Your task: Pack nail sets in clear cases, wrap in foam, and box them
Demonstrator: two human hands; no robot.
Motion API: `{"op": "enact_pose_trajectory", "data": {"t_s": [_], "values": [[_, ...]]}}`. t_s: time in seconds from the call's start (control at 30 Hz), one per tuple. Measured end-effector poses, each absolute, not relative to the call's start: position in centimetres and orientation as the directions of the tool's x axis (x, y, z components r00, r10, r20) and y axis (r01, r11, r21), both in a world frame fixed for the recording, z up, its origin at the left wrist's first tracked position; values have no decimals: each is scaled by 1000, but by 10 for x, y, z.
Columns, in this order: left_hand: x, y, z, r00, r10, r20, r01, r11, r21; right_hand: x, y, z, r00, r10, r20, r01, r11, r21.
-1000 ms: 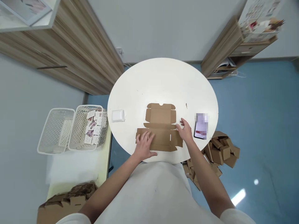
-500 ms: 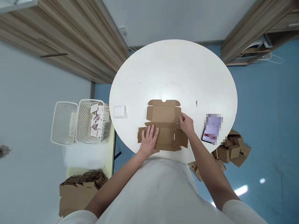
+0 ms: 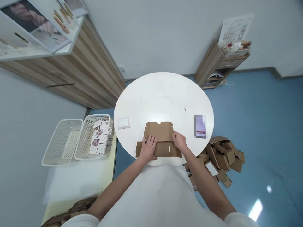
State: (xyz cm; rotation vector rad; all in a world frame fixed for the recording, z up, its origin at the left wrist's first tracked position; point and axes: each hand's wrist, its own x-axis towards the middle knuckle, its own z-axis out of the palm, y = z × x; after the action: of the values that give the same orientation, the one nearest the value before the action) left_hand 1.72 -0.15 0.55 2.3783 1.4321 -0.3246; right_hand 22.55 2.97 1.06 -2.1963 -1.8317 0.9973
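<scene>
A flat brown cardboard box blank (image 3: 159, 138) lies on the near part of the round white table (image 3: 163, 94). My left hand (image 3: 149, 148) rests flat on the blank's left half, fingers stretched toward the fold line. My right hand (image 3: 179, 140) sits at the blank's right side, fingers curled on the edge of the upper panel, which stands slightly raised. A small white packet (image 3: 124, 122) lies on the table to the left, and a phone (image 3: 200, 126) lies to the right.
Two white perforated baskets (image 3: 78, 140) stand on a low surface at the left, one holding small cards. A heap of folded cardboard boxes (image 3: 221, 154) lies on the blue floor at the right. More cardboard (image 3: 71, 212) shows at the lower left. Wooden cabinets line the wall.
The camera view has tilted up and back. My right hand has moved inward along the blank's right edge, and the upper panel has lifted along its fold. My left hand stays pressed on the blank.
</scene>
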Motion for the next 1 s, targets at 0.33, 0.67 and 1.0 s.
{"op": "enact_pose_trajectory", "data": {"t_s": [0.33, 0.67, 1.0], "values": [[8, -11, -1, 514, 797, -317, 857, -491, 155, 186, -45, -1, -269, 904, -332, 950, 193, -245], [-73, -51, -12, -64, 955, -290, 911, 174, 374, 177, -48, -11, -184, 918, -352, 967, 105, -231], [-60, -51, -18, -153, 942, -298, 517, 334, 788, 170, -51, -11, -185, 923, -337, 961, 99, -257]]}}
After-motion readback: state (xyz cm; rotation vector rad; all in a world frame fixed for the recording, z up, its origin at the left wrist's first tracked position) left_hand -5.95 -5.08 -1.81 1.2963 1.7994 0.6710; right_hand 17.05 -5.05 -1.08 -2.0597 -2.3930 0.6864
